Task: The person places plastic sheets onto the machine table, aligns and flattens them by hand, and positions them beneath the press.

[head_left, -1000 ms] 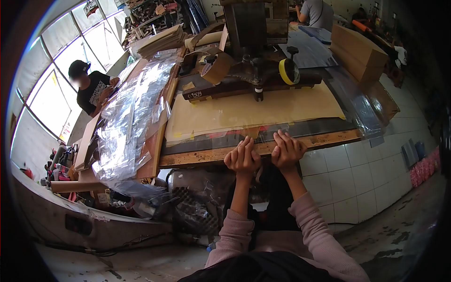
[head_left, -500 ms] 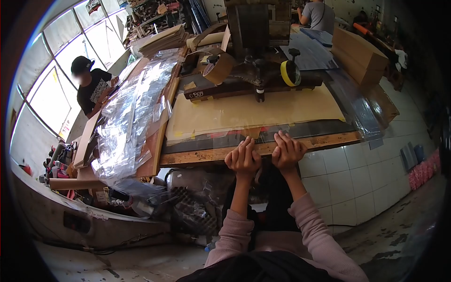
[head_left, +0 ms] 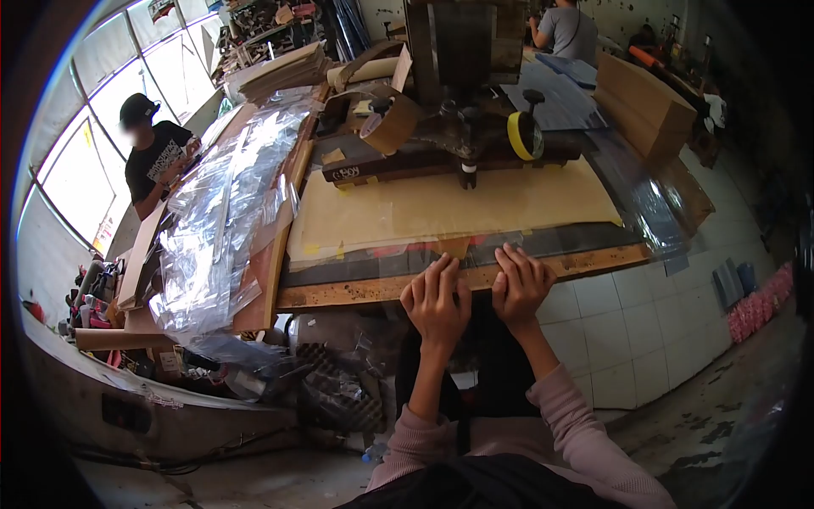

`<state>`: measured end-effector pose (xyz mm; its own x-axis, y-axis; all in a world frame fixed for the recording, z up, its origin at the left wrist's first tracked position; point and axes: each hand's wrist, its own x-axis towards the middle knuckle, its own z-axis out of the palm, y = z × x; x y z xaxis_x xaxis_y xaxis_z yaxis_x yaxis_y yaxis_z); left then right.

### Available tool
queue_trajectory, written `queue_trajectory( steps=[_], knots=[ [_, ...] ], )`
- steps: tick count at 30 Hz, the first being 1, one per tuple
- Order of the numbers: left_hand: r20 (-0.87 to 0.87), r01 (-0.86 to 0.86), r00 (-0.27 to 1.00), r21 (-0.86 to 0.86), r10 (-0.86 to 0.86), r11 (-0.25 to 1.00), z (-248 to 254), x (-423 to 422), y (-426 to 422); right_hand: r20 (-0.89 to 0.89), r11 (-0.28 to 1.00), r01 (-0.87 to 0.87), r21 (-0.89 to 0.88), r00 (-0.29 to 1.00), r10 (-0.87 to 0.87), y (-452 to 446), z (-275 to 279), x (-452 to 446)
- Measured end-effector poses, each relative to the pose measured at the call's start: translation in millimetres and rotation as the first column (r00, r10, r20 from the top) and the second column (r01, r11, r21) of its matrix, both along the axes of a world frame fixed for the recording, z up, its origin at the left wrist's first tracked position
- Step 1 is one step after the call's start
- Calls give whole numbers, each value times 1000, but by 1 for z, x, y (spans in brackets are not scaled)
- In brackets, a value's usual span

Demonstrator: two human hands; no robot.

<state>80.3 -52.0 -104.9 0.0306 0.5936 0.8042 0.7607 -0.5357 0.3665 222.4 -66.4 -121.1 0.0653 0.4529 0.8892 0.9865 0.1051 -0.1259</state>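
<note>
My left hand rests at the wooden front edge of the work table, its fingers stretched forward and a little bent. Beside it, my right hand lies over the same edge with the fingers extended. Just beyond my fingertips, a faint clear plastic sheet seems to lie over the dark strip and a tan board; its outline is hard to make out. A brown tape piece and red marks show near my fingertips. What lies under my fingers is hidden.
Behind the board stands a heavy press bar, with a brown tape roll and a yellow tape roll on it. Clear plastic sheets cover the left table. A cardboard box stands right. One person is at left, another behind.
My fingers have uncurled from a closed grip and now reach flatter over the table edge. The clear sheet seems to lie farther forward. The view has shifted slightly.
</note>
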Motion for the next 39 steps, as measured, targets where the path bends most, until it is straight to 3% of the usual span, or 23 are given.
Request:
queue_trajectory(
  steps=[2,5,8,12,15,19,28,39],
  knots=[
    [32,96,995,-42,-95,994,7,-7,-8,-16,999,-12,-45,1000,12,-4,4,-3],
    [34,108,994,-35,-107,994,22,-29,-22,-23,990,-38,-136,999,35,-11,18,-2],
    [23,-12,1000,-102,14,995,16,-61,-29,-26,945,-72,-319,997,67,-25,23,-1],
    [35,-139,988,-174,148,975,3,-94,-27,104,852,-149,-502,968,230,-45,43,-10],
    [-54,-184,983,-163,177,969,-9,-100,-20,143,817,-170,-551,945,293,-48,44,-19],
    [-81,-242,968,-58,237,969,-36,-98,-8,237,853,-114,-509,934,266,-39,36,-19],
    [-117,-277,951,93,287,956,-63,-99,6,167,891,-207,-403,941,294,-36,77,-20],
    [-19,-279,959,125,283,952,-74,-92,15,178,904,-140,-405,957,228,-34,150,-2]
  ],
)
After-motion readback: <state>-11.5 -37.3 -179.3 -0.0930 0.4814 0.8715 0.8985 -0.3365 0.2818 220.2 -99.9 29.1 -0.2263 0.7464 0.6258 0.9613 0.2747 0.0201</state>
